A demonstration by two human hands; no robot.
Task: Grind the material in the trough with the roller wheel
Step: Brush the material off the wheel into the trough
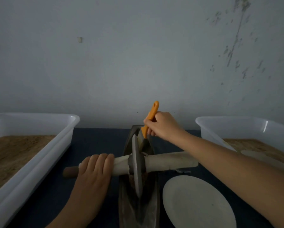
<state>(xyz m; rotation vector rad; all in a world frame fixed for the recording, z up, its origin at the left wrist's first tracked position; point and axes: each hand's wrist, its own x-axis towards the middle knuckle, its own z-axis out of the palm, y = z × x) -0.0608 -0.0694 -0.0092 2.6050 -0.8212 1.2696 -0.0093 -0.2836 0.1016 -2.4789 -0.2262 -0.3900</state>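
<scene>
A dark metal trough [152, 204] runs away from me down the middle of the table. The grey roller wheel [136, 167] stands on edge in it, on a cloth-wrapped axle [169, 160] that crosses the trough. Brown ground material [131, 179] lies in the trough beside the wheel. My left hand [95, 165] grips the left part of the axle. My right hand [161, 125] holds an orange-handled brush [152, 115], its bristle end down inside the far part of the trough behind the wheel.
A white plastic tub [39, 155] with brown powder stands at the left. A second tub [233, 127] with powder stands at the right. A white plate [197, 203] lies beside the trough at the near right. A pale wall rises behind the dark blue table [98, 140].
</scene>
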